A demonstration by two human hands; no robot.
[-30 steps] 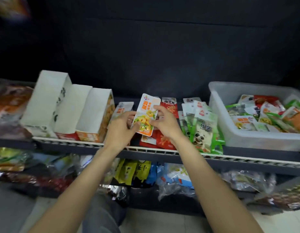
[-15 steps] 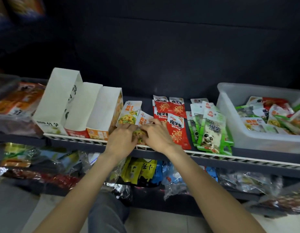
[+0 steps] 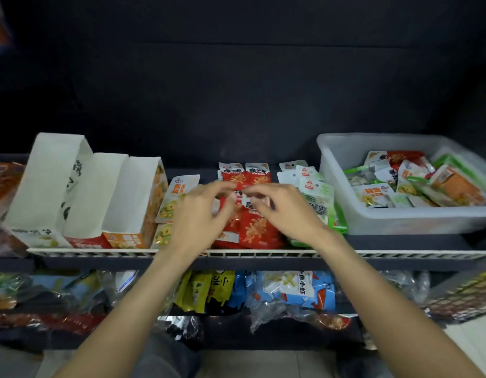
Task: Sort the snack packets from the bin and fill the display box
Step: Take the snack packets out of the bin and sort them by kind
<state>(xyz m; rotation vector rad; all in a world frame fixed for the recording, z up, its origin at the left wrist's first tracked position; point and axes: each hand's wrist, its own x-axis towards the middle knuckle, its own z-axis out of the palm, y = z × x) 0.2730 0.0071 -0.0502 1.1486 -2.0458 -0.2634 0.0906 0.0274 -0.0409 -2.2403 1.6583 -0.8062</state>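
- Over the middle of the shelf: left hand (image 3: 198,214) and right hand (image 3: 285,211) hover side by side above the red packets (image 3: 252,230), fingertips nearly meeting.
- Left hand: fingers loosely curled, thumb and forefinger close together; nothing visible between them.
- Right hand: fingertips bent down onto the top of a red packet. Cannot tell whether it pinches the packet or only touches it; frame is blurred there.
- Judged step: squaring up the red row. Do it by nudging the upper edges level and keeping the overlap even, so each label shows.
- Just left of the hands: yellow-and-white packets (image 3: 176,197) lean against the nearest display box (image 3: 132,200). Keep the left wrist off them; foil packets probably slide easily.
- Just right: green-and-white packets (image 3: 318,195) in an overlapped stack, touching the red row's edge. Avoid mixing the two kinds.
- Far left: three display boxes stand in a row, backs toward the camera; contents not visible.
- Far right: bin (image 3: 400,222) holds a mixed heap of packets, so sorting looks far from finished.
- Front shelf rail (image 3: 100,252) stops packets sliding forward.
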